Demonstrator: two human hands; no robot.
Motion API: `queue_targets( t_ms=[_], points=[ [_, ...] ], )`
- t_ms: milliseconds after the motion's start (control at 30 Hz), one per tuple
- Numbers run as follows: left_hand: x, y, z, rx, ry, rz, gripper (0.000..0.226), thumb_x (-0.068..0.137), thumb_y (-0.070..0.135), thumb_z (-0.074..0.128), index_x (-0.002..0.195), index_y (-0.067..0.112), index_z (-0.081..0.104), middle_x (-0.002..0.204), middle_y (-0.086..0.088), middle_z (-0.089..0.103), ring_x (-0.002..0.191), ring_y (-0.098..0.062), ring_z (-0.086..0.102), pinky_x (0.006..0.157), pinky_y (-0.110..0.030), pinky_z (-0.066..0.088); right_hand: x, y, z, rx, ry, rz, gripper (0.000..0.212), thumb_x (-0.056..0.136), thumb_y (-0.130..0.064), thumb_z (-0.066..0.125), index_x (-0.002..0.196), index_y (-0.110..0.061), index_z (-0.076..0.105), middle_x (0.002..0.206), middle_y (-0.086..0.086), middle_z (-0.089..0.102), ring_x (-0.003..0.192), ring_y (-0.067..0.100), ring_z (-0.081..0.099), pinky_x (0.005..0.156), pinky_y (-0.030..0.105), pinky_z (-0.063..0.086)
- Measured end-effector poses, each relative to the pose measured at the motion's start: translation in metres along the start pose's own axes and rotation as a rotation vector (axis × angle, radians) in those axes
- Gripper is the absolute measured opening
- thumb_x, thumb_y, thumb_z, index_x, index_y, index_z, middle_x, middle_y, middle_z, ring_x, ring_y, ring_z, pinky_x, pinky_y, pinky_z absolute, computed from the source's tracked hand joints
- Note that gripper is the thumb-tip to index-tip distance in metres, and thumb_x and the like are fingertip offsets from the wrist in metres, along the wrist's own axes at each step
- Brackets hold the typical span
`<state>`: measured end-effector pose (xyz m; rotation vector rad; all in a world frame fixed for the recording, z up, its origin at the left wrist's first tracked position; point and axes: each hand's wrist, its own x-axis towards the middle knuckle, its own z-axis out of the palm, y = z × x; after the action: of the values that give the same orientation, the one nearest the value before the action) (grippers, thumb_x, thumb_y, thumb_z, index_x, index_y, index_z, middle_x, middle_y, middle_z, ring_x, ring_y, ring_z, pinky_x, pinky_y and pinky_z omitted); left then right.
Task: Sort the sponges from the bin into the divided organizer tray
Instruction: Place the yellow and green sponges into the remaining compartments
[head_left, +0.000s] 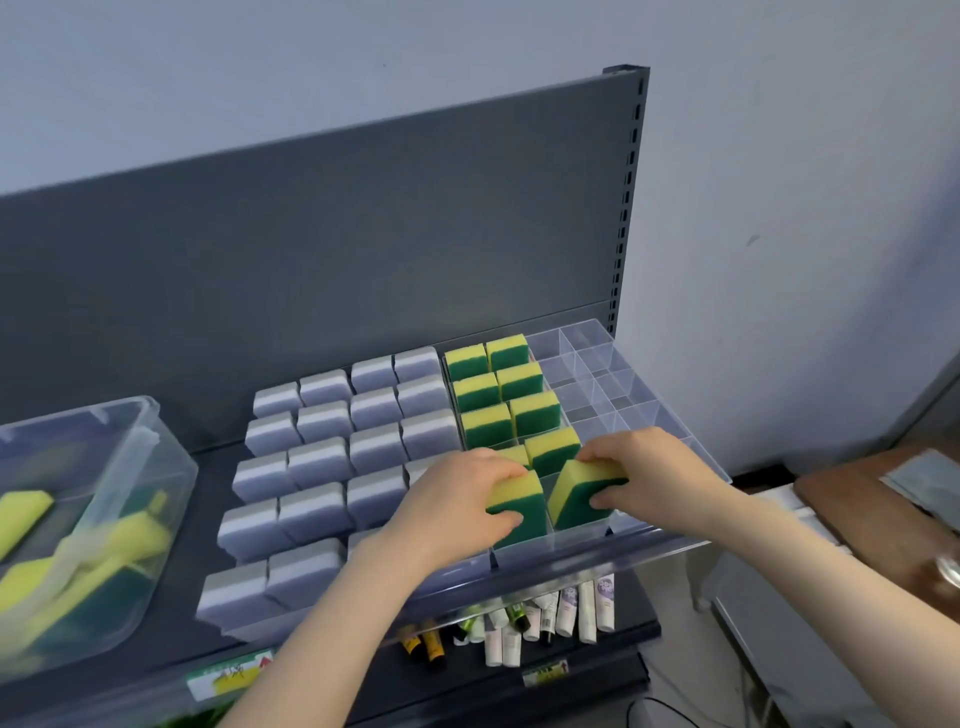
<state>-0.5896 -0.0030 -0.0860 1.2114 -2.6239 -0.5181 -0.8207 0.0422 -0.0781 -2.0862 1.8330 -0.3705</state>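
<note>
We're looking down on a dark grey shelf (218, 499) with its tall back panel (311, 260) closing off the far edge. The slotted upright (626, 208) marks the right-hand end, with pale wall beyond it.

Across the middle sits a block of grey sponges (322, 457), packed edge to edge in rows from the back panel to the front lip. Just right of them lies the clear divided organizer tray (589, 364), its right edge reaching the shelf end and its two right-hand columns showing bare. There's our open room.

Far left, well apart from the tray, stands the clear bin (156, 467), with yellow-and-green sponges (124, 540) heaped loosely inside.

In the tray's two left columns, upright green-and-yellow sponges (498, 389) stand in pairs, running from the back toward the front.

Now the hands! The left hand (462, 499) curls over a near-left sponge (519, 506), fingers on top and thumb on its near face, in a front compartment. The right hand (639, 467) pinches a tilted sponge (576, 493) in the neighbouring compartment, leaning left; we can't tell if it's seated.

Below the front edge, small tubes (545, 618) lie on a lower shelf.
</note>
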Motion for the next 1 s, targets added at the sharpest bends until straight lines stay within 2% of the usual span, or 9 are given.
queue_targets(
  t_ms=[100, 200, 333, 567, 800, 900, 1000],
  points=[
    [0.005, 0.004, -0.004, 0.067, -0.068, 0.015, 0.051, 0.082, 0.05, 0.063, 0.129, 0.029, 0.058, 0.124, 0.01, 0.061, 0.108, -0.01, 0.054, 0.088, -0.026, 0.043, 0.009, -0.005, -0.003, -0.077, -0.077, -0.052, 0.034, 0.078, -0.029, 0.07, 0.111, -0.03, 0.063, 0.102, -0.01, 0.067, 0.084, 0.01, 0.054, 0.069, 0.02, 0.04],
    [0.01, 0.006, -0.003, 0.154, -0.123, 0.029, 0.047, 0.083, 0.046, 0.063, 0.126, 0.027, 0.06, 0.12, 0.007, 0.064, 0.106, -0.014, 0.058, 0.087, -0.032, 0.049, 0.015, -0.012, -0.002, -0.136, -0.147, -0.057, 0.032, 0.078, -0.026, 0.069, 0.109, -0.029, 0.063, 0.1, -0.007, 0.066, 0.085, 0.014, 0.057, 0.07, 0.025, 0.047],
    [0.01, 0.01, 0.009, 0.208, -0.178, 0.018, 0.037, 0.083, 0.036, 0.063, 0.116, 0.021, 0.064, 0.107, 0.001, 0.066, 0.097, -0.02, 0.06, 0.08, -0.037, 0.053, 0.015, -0.015, 0.014, -0.203, -0.207, -0.072, 0.029, 0.076, -0.016, 0.062, 0.105, -0.022, 0.062, 0.094, -0.002, 0.063, 0.084, 0.018, 0.055, 0.064, 0.026, 0.043],
    [0.01, 0.009, 0.015, 0.192, -0.177, 0.003, 0.036, 0.085, 0.032, 0.062, 0.119, 0.02, 0.063, 0.109, 0.0, 0.066, 0.098, -0.02, 0.06, 0.082, -0.038, 0.053, 0.013, -0.012, 0.022, -0.231, -0.209, -0.087, 0.025, 0.079, -0.014, 0.056, 0.103, -0.021, 0.061, 0.093, 0.0, 0.063, 0.085, 0.018, 0.055, 0.072, 0.032, 0.05],
    [0.007, 0.014, 0.015, 0.213, -0.164, -0.022, 0.043, 0.086, 0.034, 0.062, 0.127, 0.021, 0.059, 0.118, 0.001, 0.063, 0.104, -0.019, 0.058, 0.085, -0.035, 0.051, 0.009, -0.008, 0.026, -0.249, -0.187, -0.115, 0.018, 0.081, -0.02, 0.058, 0.099, -0.024, 0.057, 0.092, -0.001, 0.06, 0.083, 0.018, 0.052, 0.068, 0.032, 0.048],
    [0.004, 0.019, 0.01, 0.191, -0.131, -0.039, 0.048, 0.082, 0.041, 0.064, 0.127, 0.025, 0.058, 0.116, 0.004, 0.061, 0.104, -0.018, 0.056, 0.082, -0.036, 0.052, 0.006, -0.006, 0.019, -0.181, -0.179, -0.139, 0.028, 0.079, -0.03, 0.063, 0.107, -0.028, 0.06, 0.1, -0.006, 0.062, 0.093, 0.015, 0.052, 0.071, 0.027, 0.046],
    [-0.005, 0.022, -0.002, 0.14, -0.024, -0.081, 0.056, 0.081, 0.052, 0.061, 0.132, 0.033, 0.05, 0.121, 0.01, 0.057, 0.105, -0.011, 0.054, 0.082, -0.033, 0.051, 0.003, -0.005, -0.001, -0.123, -0.124, -0.156, 0.05, 0.082, -0.041, 0.064, 0.129, -0.033, 0.053, 0.127, -0.014, 0.057, 0.117, 0.01, 0.049, 0.092, 0.025, 0.042]
  ],
)
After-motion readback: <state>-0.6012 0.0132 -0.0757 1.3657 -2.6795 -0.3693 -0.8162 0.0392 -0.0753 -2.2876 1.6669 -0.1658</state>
